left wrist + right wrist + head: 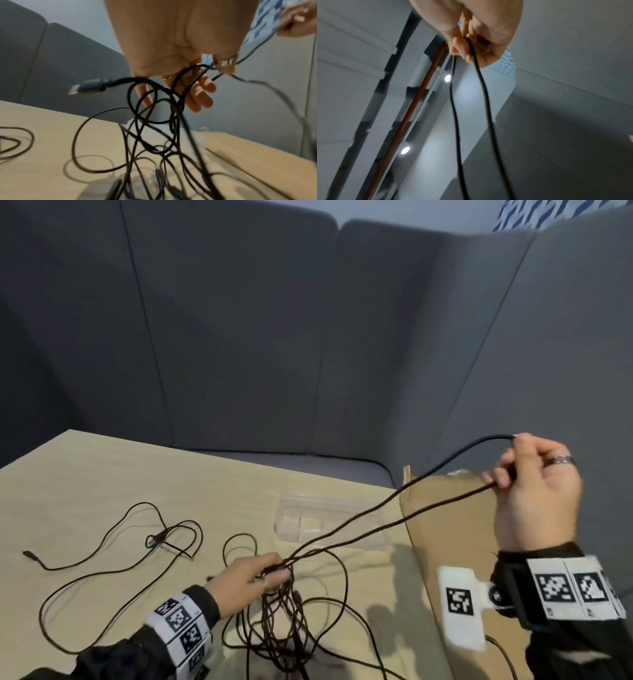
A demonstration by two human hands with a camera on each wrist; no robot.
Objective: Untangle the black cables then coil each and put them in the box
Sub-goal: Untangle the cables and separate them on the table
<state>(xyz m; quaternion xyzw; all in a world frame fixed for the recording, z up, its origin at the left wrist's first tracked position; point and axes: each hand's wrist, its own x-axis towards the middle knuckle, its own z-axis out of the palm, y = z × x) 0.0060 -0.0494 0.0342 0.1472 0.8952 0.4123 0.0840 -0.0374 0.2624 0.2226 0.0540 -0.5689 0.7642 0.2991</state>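
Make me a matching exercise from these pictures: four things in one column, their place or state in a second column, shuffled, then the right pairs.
1. right hand
2. left hand
3. clear plastic case
4. cardboard box

a. lies on the table, behind the tangle
b. raised, pinching a loop of cable
c. at the table's right edge, under the raised hand
d. low, gripping the tangle of black cables

Pairs: 1-b, 2-d, 3-a, 4-c

The head view looks down and forward over the tabletop (pixel 102 474) toward the sofa (pixel 239 337). The left wrist view sits close under its fingers (pixel 202 97), sharing the tangle (pixel 284 621). The right wrist view tilts up at the ceiling.
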